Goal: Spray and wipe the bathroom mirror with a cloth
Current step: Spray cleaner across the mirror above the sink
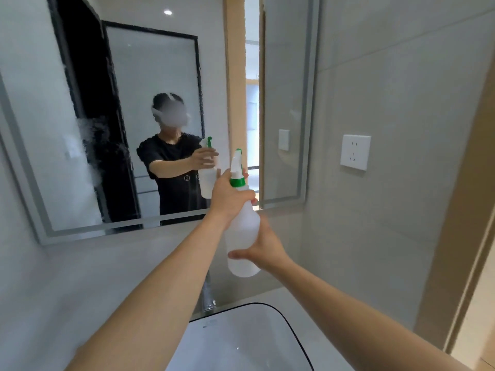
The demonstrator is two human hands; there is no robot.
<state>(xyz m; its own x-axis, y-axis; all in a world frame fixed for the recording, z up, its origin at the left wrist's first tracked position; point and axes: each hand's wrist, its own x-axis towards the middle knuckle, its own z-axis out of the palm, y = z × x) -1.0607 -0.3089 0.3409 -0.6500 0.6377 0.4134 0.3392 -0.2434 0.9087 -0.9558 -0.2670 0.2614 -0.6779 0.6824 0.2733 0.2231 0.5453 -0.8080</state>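
**Before the mirror, both hands on the spray bottle**

Above the white basin, the left hand wraps the spray bottle at its neck, its grip clamped there. The right hand cups the bottle's lower body, fingers curled round it. Mist patches mark the mirror at left.

translucent plastic spray bottle, glossy mirror

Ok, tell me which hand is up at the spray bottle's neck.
The left hand: it grips the spray bottle just below the green collar, while the right hand supports the lower body.
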